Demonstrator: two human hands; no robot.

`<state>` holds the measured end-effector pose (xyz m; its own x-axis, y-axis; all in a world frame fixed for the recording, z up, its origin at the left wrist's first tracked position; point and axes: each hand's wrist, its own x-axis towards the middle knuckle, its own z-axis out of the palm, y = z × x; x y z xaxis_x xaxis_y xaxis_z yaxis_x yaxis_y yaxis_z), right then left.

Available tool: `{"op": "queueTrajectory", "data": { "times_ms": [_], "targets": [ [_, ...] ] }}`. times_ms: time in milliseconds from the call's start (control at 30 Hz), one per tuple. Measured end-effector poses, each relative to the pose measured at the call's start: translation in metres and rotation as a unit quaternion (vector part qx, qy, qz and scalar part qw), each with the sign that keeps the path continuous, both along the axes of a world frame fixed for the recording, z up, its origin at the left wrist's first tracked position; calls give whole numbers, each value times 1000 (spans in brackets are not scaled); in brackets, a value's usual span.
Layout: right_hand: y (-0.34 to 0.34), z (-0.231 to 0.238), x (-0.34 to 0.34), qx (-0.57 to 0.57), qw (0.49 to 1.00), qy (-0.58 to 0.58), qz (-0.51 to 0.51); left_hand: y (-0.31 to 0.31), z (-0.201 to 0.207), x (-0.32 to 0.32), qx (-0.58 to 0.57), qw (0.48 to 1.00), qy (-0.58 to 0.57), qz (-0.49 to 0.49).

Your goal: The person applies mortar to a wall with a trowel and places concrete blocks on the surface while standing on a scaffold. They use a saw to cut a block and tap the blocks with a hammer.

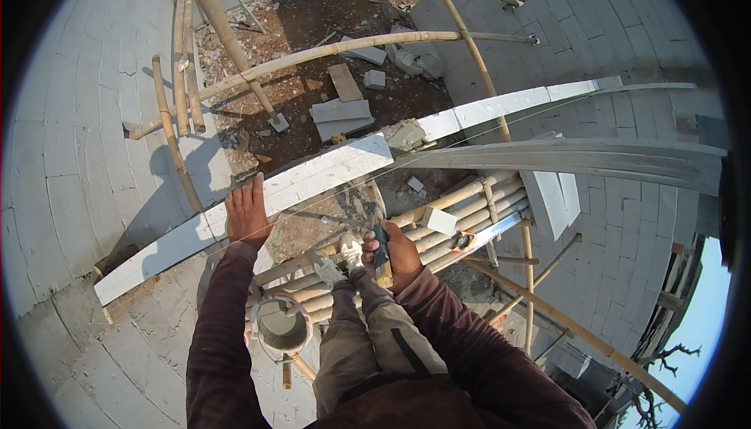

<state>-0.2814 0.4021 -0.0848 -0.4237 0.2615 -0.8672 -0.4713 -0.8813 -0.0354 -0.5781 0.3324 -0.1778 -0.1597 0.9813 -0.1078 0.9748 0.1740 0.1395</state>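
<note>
In the head view, the row of white blocks [314,182] lies left of centre, its long axis slanting from the lower left up toward the middle of the frame. The person's left hand [248,215] is the nearer, palm down on it with fingers extended. The right hand [403,255], near the centre, wraps a dark-handled tool [381,246]; from there the row lies up and leftward, apart

Sunlit grey block walls [579,30] are crossed by shadows [163,183]; the reddish earth floor [313,18] is strewn with rubble [375,79]; blue sky [708,304] is glimpsed at right.
</note>
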Motion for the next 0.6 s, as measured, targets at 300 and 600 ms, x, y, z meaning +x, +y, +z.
{"op": "queueTrajectory", "data": {
  "times_ms": [300,600],
  "targets": [
    [-34,-11,45,-6,998,-56,29,8,8,-1,-16,999,-22,-17],
    [-35,-21,49,-7,992,-76,97,-6,0,-11,-36,999,-33,4]
  ]
}}
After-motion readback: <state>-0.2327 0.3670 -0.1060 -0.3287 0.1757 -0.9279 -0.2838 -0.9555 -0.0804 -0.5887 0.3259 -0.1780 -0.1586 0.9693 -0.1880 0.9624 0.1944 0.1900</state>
